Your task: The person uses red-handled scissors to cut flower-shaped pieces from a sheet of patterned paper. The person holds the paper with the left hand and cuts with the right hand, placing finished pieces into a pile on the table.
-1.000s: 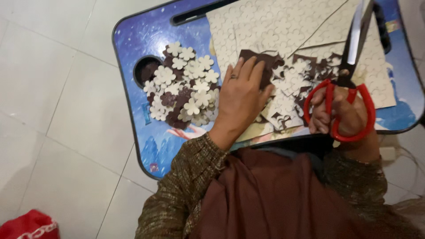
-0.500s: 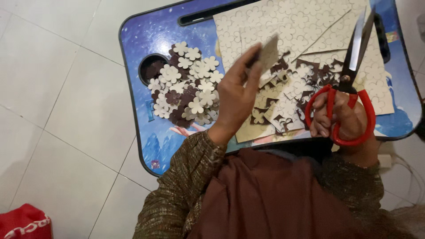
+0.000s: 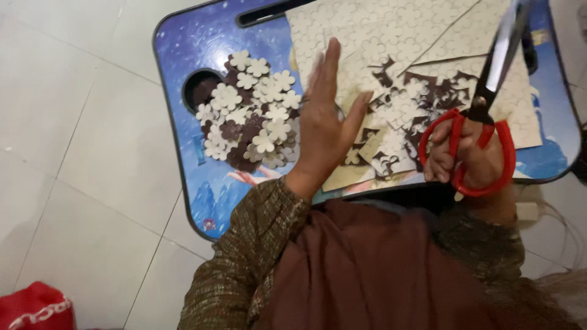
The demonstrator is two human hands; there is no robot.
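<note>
Red scissors (image 3: 483,131) sit in the right hand (image 3: 474,160), grip clamped through the handles, blades pointing far over the cream flower-print sheets (image 3: 397,43) on the blue surface (image 3: 202,43). Left hand (image 3: 327,125) is raised, fingers apart, holding nothing. Pile of cut-out flowers (image 3: 251,110) lies just left of it.

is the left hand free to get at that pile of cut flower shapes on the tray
Probably yes: the left hand is raised open and empty right beside the flower pile, nothing between them. The scissors are in the right hand, on the far side.
</note>
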